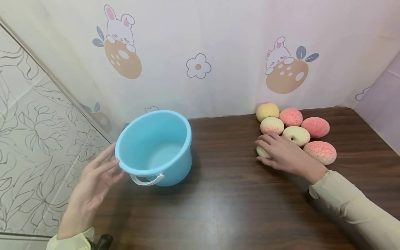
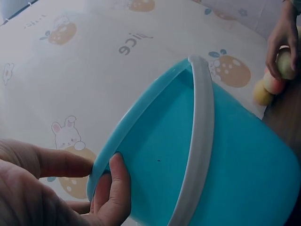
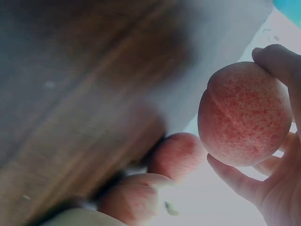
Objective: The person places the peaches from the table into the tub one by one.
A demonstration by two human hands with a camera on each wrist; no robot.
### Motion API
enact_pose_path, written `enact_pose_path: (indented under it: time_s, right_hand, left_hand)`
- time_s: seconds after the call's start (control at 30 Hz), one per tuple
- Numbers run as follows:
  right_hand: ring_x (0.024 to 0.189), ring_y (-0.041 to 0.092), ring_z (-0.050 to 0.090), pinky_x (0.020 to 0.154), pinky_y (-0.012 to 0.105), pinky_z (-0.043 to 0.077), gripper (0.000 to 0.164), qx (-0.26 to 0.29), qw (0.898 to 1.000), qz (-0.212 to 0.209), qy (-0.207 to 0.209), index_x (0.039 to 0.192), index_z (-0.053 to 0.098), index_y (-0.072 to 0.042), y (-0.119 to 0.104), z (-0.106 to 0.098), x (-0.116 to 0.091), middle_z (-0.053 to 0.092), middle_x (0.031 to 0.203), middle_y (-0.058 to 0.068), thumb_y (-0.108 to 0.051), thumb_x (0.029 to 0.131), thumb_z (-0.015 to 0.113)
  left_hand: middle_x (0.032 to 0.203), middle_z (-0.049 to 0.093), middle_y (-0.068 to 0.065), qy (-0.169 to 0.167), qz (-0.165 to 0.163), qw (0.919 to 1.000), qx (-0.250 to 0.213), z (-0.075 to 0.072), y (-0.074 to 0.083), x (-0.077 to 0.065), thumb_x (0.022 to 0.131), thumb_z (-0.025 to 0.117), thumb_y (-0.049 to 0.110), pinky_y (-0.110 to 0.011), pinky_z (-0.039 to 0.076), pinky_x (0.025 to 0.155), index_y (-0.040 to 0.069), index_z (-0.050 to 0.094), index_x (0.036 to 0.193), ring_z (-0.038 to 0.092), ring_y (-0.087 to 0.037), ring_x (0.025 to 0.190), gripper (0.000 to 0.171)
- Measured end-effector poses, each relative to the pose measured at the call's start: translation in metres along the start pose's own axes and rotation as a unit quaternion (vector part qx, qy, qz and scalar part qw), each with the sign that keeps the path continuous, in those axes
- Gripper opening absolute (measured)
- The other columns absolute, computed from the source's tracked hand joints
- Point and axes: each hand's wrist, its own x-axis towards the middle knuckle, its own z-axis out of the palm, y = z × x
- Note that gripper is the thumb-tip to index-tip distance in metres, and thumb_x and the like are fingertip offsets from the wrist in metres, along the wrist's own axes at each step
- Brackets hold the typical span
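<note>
In the head view, my right hand grasps a peach from above, fingers bent over it, so only its pale yellow-green edge shows at my fingertips. Just beyond that grip and beside it on the dark wooden table lie six other peaches: one yellow, one cream with a small dark hollow, one pale with a pink blush, three pink to red. Well apart from them, at the fingers of my left hand, is a light blue bucket, tilted, its mouth facing me; inside I see its smooth blue wall and floor. A white handle hangs below the rim.

In the left wrist view, my left hand pinches the bucket's rim between its fingers; the handle crosses the bucket's side ahead of that grip.

In the right wrist view, the peach sits between my spread right fingers, round and creased, its skin pale under dense pink-red speckles. Other peaches lie near it, partly blurred.
</note>
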Motion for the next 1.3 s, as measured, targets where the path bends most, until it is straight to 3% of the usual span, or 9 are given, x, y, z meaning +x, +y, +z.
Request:
enact_pose_path:
  time_s: [0.17, 0.33, 0.53, 0.83, 1.07, 1.3]
  right_hand:
    - [0.118, 0.041, 0.059, 0.087, 0.059, 0.055, 0.05, -0.02, 1.0, -0.019, 0.003, 0.121, 0.069, -0.005, -0.005, -0.012, 0.009, 0.067, 0.122, 0.016, -0.034, 0.084, 0.084]
    - [0.112, 0.039, 0.06, 0.077, 0.055, 0.056, 0.049, -0.037, 0.998, -0.04, 0.029, 0.12, 0.067, -0.006, -0.012, -0.03, 0.022, 0.067, 0.12, 0.015, -0.032, 0.082, 0.085]
    - [0.11, 0.039, 0.06, 0.078, 0.054, 0.054, 0.049, -0.038, 0.995, -0.064, 0.061, 0.12, 0.066, -0.007, -0.02, -0.06, 0.042, 0.067, 0.12, 0.014, -0.028, 0.08, 0.084]
    - [0.115, 0.038, 0.059, 0.087, 0.055, 0.054, 0.048, -0.008, 0.994, -0.081, 0.071, 0.126, 0.066, -0.01, -0.034, -0.098, 0.085, 0.066, 0.123, 0.012, -0.026, 0.083, 0.083]
    - [0.118, 0.036, 0.059, 0.089, 0.053, 0.056, 0.047, 0.003, 0.993, -0.096, 0.074, 0.128, 0.066, -0.013, -0.049, -0.11, 0.119, 0.066, 0.127, 0.009, -0.029, 0.087, 0.082]
    - [0.121, 0.034, 0.059, 0.094, 0.05, 0.057, 0.044, 0.013, 0.989, -0.135, 0.056, 0.128, 0.066, -0.014, -0.075, -0.118, 0.157, 0.066, 0.128, 0.01, -0.032, 0.091, 0.079]
  left_hand:
    - [0.125, 0.071, -0.006, -0.01, -0.005, 0.9998, 0.017, 0.007, -0.002, -0.001, 0.104, 0.046, -0.008, -0.04, 0.062, 0.093, 0.017, 0.055, 0.15, 0.074, -0.02, 0.11, 0.053]
    - [0.13, 0.071, -0.006, -0.02, -0.013, 0.9989, 0.039, 0.017, -0.002, -0.003, 0.104, 0.047, -0.007, -0.039, 0.062, 0.093, 0.017, 0.047, 0.156, 0.073, -0.018, 0.111, 0.057]
    - [0.124, 0.073, -0.006, -0.026, -0.023, 0.9969, 0.071, 0.027, -0.004, -0.005, 0.104, 0.049, -0.005, -0.037, 0.062, 0.091, 0.015, 0.04, 0.16, 0.073, -0.016, 0.11, 0.06]
    - [0.112, 0.071, -0.002, -0.028, -0.032, 0.994, 0.101, 0.041, -0.01, -0.007, 0.104, 0.052, -0.002, -0.036, 0.062, 0.088, 0.012, 0.037, 0.161, 0.071, -0.012, 0.105, 0.061]
    - [0.126, 0.07, -0.004, -0.012, -0.034, 0.9914, 0.126, 0.045, -0.007, -0.007, 0.103, 0.056, 0.001, -0.036, 0.063, 0.087, 0.012, 0.037, 0.161, 0.072, -0.013, 0.108, 0.062]
    - [0.124, 0.069, -0.006, -0.002, -0.033, 0.9912, 0.128, 0.044, -0.008, -0.008, 0.103, 0.056, 0.001, -0.035, 0.064, 0.087, 0.012, 0.038, 0.161, 0.073, -0.015, 0.107, 0.061]
